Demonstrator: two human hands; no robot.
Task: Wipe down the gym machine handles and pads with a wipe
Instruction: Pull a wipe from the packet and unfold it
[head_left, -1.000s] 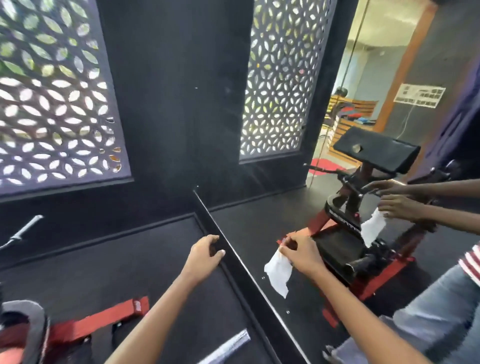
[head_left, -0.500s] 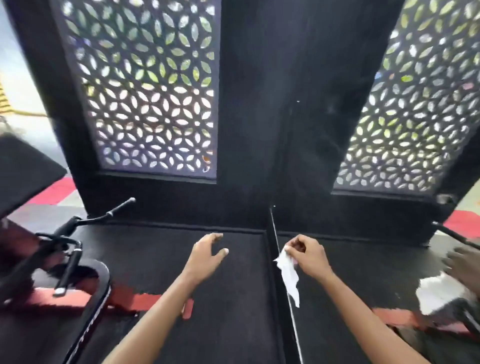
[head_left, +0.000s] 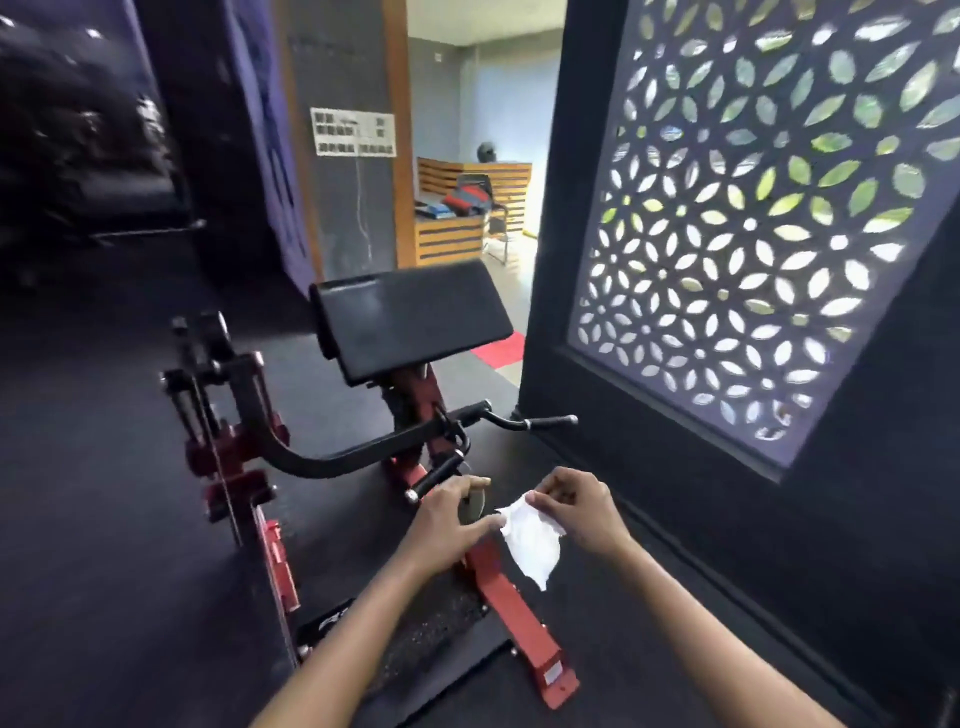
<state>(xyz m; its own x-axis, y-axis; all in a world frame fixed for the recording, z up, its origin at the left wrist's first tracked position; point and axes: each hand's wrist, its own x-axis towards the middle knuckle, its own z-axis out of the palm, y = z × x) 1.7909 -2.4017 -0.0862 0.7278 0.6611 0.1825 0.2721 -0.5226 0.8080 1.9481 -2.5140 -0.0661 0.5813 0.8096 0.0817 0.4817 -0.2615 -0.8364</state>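
Observation:
A red-framed curl machine stands in front of me, with a black slanted arm pad (head_left: 410, 317) at its top. Its black handles (head_left: 511, 418) stick out to the right below the pad, and a short grip (head_left: 434, 477) points toward me. My right hand (head_left: 576, 506) pinches a crumpled white wipe (head_left: 532, 540) by its upper edge. My left hand (head_left: 449, 522) touches the wipe's left corner, just above the red base rail (head_left: 511, 608). Both hands are in front of the machine's lower post, close to the short grip.
A black wall with a leaf-pattern lattice panel (head_left: 753, 228) runs close along the right. A black bent lever arm (head_left: 311, 452) and red weight posts (head_left: 223, 447) lie on the left. Dark rubber floor (head_left: 93, 519) surrounds the machine. A doorway (head_left: 478, 208) opens behind it.
The view has swung left from the mirror wall to the real curl machine. My left hand has come across to the wipe, which my right hand still holds.

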